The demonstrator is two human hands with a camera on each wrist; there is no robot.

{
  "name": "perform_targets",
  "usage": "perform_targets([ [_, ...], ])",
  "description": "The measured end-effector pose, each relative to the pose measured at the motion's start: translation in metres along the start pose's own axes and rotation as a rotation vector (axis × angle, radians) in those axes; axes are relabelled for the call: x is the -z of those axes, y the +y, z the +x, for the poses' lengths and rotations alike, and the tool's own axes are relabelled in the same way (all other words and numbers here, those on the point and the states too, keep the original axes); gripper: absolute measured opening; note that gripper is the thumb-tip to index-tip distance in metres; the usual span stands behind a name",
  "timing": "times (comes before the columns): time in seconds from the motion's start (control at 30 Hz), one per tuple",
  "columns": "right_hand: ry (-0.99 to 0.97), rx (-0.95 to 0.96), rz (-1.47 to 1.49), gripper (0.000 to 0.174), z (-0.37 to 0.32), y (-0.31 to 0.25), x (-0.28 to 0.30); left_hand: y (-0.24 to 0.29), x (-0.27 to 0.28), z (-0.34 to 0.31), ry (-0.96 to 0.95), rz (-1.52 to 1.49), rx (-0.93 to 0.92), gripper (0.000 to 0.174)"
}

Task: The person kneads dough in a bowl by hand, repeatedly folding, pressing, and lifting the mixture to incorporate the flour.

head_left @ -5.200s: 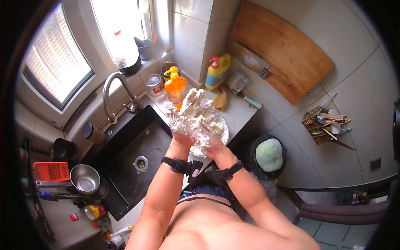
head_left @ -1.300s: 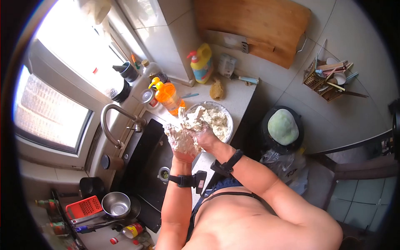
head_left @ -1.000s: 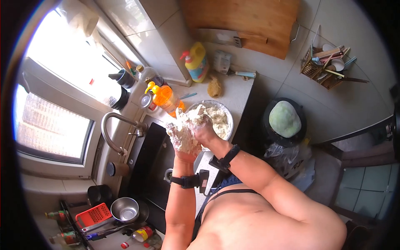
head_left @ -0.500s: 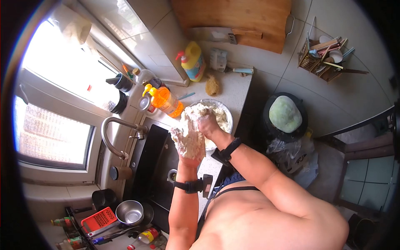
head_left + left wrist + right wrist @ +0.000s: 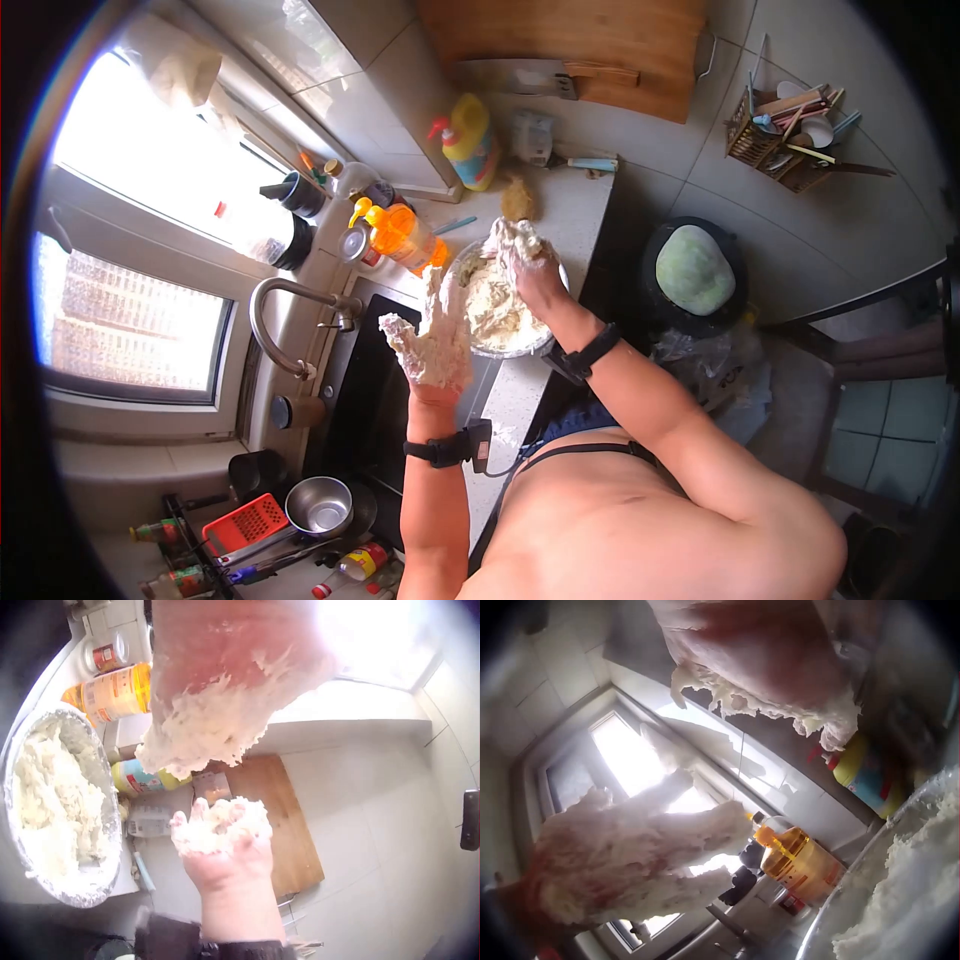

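Observation:
Thick, sticky off-white dough coats both hands. In the head view my left hand (image 5: 435, 345) is raised left of the bowl, over the sink's edge, its fingers spread. My right hand (image 5: 532, 268) is above the bowl's upper right part, dough clinging to its fingers, which look loosely bent in the left wrist view (image 5: 225, 844). A gap separates the hands. The metal bowl (image 5: 563, 290) holds a rough mass of dough (image 5: 495, 308). The right wrist view shows the left hand (image 5: 622, 859) with fingers apart. Whether the right palm holds any loose dough is hard to tell.
An orange pump bottle (image 5: 405, 240) and a lidded jar (image 5: 358, 243) stand left of the bowl. Behind it are a sponge (image 5: 518, 200) and a yellow bottle (image 5: 470, 145). The faucet (image 5: 262, 320) arches over the black sink (image 5: 370, 400). A steel pot (image 5: 318, 506) lies lower left.
The hands were together, the right one against the dough-covered left. Now they are apart: the right has moved up and right over the bowl, and the left hand's fingers are spread.

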State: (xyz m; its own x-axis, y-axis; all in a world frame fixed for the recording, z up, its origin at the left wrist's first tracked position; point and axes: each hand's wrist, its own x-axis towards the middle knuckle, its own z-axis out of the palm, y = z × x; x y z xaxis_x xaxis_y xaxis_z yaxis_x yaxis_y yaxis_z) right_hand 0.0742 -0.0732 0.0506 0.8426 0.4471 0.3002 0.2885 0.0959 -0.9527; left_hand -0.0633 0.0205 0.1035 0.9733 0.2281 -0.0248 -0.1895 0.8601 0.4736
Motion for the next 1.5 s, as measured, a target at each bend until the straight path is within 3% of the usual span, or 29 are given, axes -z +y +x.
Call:
perform_targets([
  [0.07, -0.131, 0.239, -0.581, 0.029, -0.011, 0.006, -0.004, 0.001, 0.002, 0.001, 0.007, 0.027, -0.018, 0.090],
  [0.1, -0.235, -0.234, 0.249, 0.031, -0.018, -0.014, -0.013, 0.000, 0.000, 0.002, -0.008, -0.026, -0.008, 0.089],
  [0.13, -0.304, -0.315, 0.213, 0.031, -0.025, -0.016, -0.022, -0.001, -0.001, 0.005, -0.025, -0.079, 0.002, 0.088],
  [0.17, -0.376, -0.393, 0.171, 0.032, -0.033, -0.018, -0.030, -0.003, 0.026, 0.005, 0.090, 0.143, 0.032, 0.084],
  [0.23, -0.334, -0.397, 0.408, 0.033, -0.040, 0.002, -0.051, -0.011, 0.032, 0.005, 0.169, 0.213, 0.068, 0.077],
  [0.3, -0.373, -0.391, 0.715, 0.034, -0.039, -0.021, -0.046, -0.017, 0.034, 0.005, 0.219, 0.289, 0.064, 0.074],
  [0.4, -0.320, -0.537, 0.756, 0.037, -0.034, -0.039, -0.041, -0.022, 0.031, 0.006, 0.214, 0.461, 0.085, 0.071],
  [0.5, -0.211, -0.500, 0.644, 0.027, -0.037, -0.031, -0.046, -0.029, 0.036, 0.007, 0.168, 0.613, 0.103, 0.068],
  [0.6, -0.135, -0.359, 0.786, 0.031, -0.042, -0.009, -0.050, -0.037, 0.043, 0.008, 0.213, 0.725, 0.058, 0.067],
  [0.63, -0.152, -0.365, 0.895, 0.027, -0.041, 0.000, -0.051, -0.035, 0.045, 0.006, 0.176, 0.767, 0.048, 0.052],
  [0.7, -0.123, -0.544, 1.081, 0.024, -0.035, -0.002, -0.048, -0.023, 0.066, 0.006, -0.025, 1.359, 0.041, 0.036],
  [0.77, -0.114, -0.641, 1.170, 0.016, -0.028, 0.002, -0.048, -0.019, 0.070, 0.004, -0.319, 1.777, -0.228, 0.029],
  [0.9, -0.145, -0.650, 1.048, 0.016, -0.023, 0.012, -0.040, -0.023, 0.056, 0.004, -0.382, 1.808, -0.375, 0.028],
  [0.97, -0.116, -0.569, 0.702, 0.019, -0.023, 0.007, -0.035, -0.023, 0.051, 0.003, -0.424, 1.857, -0.410, 0.028],
  [1.17, -0.235, -0.068, -0.266, 0.028, -0.011, 0.006, -0.014, -0.014, 0.054, -0.002, -0.423, 1.916, 0.016, 0.029],
  [1.23, -0.130, -0.188, -0.178, 0.028, -0.013, 0.001, -0.012, -0.019, 0.052, -0.002, -0.370, 1.811, -0.166, 0.031],
  [1.3, -0.077, -0.221, -0.204, 0.027, -0.014, 0.004, -0.009, -0.024, 0.042, -0.003, -0.262, 1.527, -0.191, 0.038],
  [1.37, -0.072, -0.163, -0.347, 0.026, -0.008, 0.020, 0.001, -0.027, 0.030, -0.002, -0.112, 1.069, -0.075, 0.048],
  [1.47, -0.138, 0.010, -0.554, 0.028, -0.005, 0.036, 0.008, -0.019, 0.041, -0.002, -0.029, 1.009, 0.145, 0.081],
  [1.5, -0.155, -0.017, -0.550, 0.030, -0.008, 0.044, 0.005, -0.023, 0.039, 0.000, 0.031, 0.905, 0.123, 0.083],
])
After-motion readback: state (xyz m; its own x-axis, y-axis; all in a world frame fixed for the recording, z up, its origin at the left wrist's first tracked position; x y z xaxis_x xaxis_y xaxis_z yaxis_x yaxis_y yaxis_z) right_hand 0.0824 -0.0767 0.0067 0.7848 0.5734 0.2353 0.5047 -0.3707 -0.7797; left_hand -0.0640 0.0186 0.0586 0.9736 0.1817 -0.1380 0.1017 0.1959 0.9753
